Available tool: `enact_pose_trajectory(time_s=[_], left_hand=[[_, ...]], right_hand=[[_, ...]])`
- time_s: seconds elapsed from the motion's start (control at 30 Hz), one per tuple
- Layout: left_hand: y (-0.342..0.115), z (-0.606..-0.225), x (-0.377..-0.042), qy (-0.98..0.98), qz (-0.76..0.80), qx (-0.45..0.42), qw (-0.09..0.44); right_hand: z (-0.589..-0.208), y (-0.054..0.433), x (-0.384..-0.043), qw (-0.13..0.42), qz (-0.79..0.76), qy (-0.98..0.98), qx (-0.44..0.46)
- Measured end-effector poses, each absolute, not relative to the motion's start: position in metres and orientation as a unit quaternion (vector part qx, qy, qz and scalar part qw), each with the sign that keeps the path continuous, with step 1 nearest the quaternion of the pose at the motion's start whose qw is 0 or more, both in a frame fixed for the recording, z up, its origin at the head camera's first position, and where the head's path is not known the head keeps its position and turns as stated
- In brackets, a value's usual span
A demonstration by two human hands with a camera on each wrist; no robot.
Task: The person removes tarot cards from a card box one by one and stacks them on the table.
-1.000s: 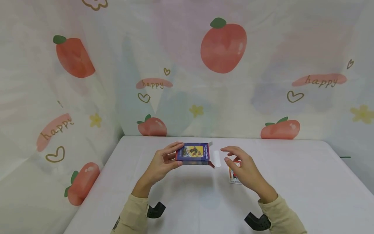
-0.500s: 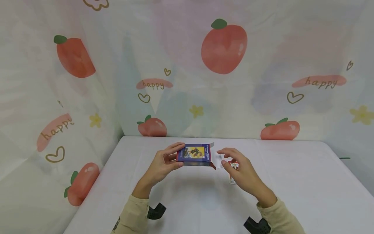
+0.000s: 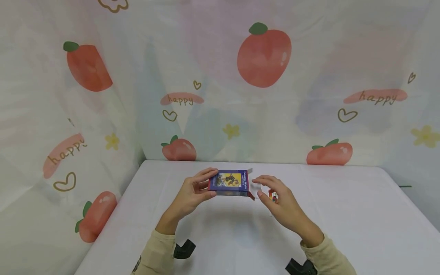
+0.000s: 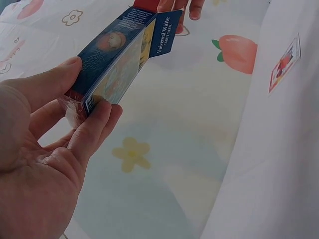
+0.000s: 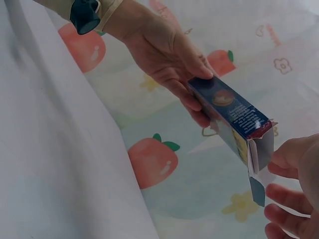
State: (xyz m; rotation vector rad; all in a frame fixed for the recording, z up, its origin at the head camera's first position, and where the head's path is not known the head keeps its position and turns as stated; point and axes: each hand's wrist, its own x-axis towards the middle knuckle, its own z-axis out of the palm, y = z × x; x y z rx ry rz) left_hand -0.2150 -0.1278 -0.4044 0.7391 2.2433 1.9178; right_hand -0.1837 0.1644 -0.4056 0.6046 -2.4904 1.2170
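My left hand (image 3: 188, 196) grips a tarot deck box (image 3: 228, 182) by its closed end, thumb on one narrow side and fingers on the other. Blue with a yellow picture, the box is held above the table, its open end toward the right. My right hand (image 3: 287, 206) is just beside that end, fingers loosely bent. Whether a fingertip touches the end flap (image 5: 257, 191) cannot be made out. Inside the opening, in the right wrist view, pale edges (image 5: 253, 155) show, apparently cards. Partly behind my right hand, a picture card (image 4: 285, 63) lies on the table.
A white-covered table (image 3: 220, 236) spreads beneath both hands. Behind it and on the left hangs a fruit-printed cloth (image 3: 220, 114). Black wrist mounts (image 3: 184, 249) sit at both sleeves.
My right hand has moved left, closer to the box's open end, and now covers more of the card on the table. My left hand and the box have barely shifted.
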Motion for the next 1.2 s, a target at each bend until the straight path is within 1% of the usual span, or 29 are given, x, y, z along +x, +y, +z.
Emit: enact_pose_trajectory(time_s=[0.3, 0.8, 1.2], left_hand=[[-0.1277, -0.4057, -0.2135, 0.738, 0.628, 0.241, 0.053], [-0.1277, -0.4059, -0.2147, 0.74, 0.625, 0.241, 0.053], [-0.1245, -0.4051, -0.2148, 0.736, 0.628, 0.245, 0.05]], right_hand=[[-0.404, 0.1627, -0.1814, 0.166, 0.419, -0.867, 0.213], [-0.4047, 0.1602, -0.1828, 0.168, 0.429, -0.859, 0.224], [-0.4073, 0.1627, -0.1859, 0.153, 0.439, -0.859, 0.214]])
